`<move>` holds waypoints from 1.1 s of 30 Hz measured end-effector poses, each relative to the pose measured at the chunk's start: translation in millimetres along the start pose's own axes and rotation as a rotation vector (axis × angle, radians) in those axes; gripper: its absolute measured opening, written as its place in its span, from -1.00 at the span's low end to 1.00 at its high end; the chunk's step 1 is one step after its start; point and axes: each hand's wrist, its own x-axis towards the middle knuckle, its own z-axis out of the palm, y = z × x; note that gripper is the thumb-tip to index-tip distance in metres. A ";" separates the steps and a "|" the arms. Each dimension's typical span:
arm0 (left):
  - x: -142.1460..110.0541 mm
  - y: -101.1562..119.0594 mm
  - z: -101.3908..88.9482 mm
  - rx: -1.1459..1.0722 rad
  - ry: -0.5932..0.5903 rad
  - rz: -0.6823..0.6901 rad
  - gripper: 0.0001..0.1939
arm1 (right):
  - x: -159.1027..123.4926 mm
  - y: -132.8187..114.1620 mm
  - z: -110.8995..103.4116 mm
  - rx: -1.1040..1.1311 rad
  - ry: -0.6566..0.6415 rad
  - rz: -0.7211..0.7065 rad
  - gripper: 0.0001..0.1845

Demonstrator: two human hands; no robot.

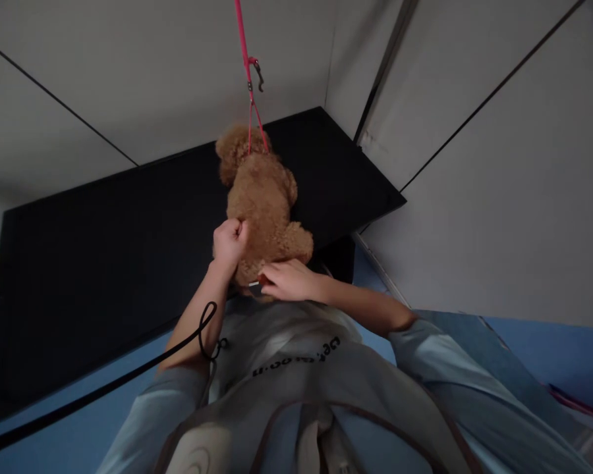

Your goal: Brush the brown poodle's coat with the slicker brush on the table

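A brown curly-haired dog (pixel 261 191), seen from behind, is on a black table (pixel 103 250), its head at the far end. A pink leash (pixel 242 39) runs down from above to a loop about its neck. My left hand (pixel 230 242) is closed in a fist against the dog's left hip; the part inside the fingers is hidden. Close to the dog's rear, my right hand (pixel 291 280) has bent fingers around a small dark tool with a pale edge (pixel 254 284), mostly covered, so its kind cannot be told.
A metal hook (pixel 259 76) hangs beside the leash. Across my left forearm passes a black cord (pixel 128 375) with a loop. My grey apron (pixel 296 355) reaches the table's near edge. Pale wall panels (pixel 499 197) stand behind and to the right; blue surfaces (pixel 548 359) lie below.
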 end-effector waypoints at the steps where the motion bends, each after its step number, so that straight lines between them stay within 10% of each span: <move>1: 1.8 -1.8 -0.3 -0.002 0.000 -0.001 -0.60 | 1.0 0.2 1.0 -0.003 0.017 0.036 -0.80; 5: 8.3 -11.4 -0.4 -0.036 0.028 -0.028 -0.59 | 3.9 2.3 3.3 0.002 0.346 0.153 -0.77; 11: 12.6 -22.5 -2.1 -0.049 0.009 -0.081 -0.60 | 16.4 -1.3 7.7 -0.080 0.027 0.005 -0.80; 17: 13.5 -26.2 -3.9 -0.086 0.033 -0.149 -0.60 | 26.2 0.3 3.9 -0.092 0.363 0.107 -0.77; 22: 13.6 -27.4 -2.7 -0.080 -0.013 -0.086 -0.62 | 25.0 -11.5 18.9 -0.125 -0.005 -0.061 -0.77; 27: 17.6 -11.4 -2.1 -0.111 -0.054 -0.075 -0.61 | 32.2 -11.3 -1.8 -0.153 0.282 0.100 -0.77; 33: 37.2 12.4 2.7 -0.114 -0.155 0.004 -0.62 | 25.6 -12.7 4.2 -0.128 -0.035 0.035 -0.79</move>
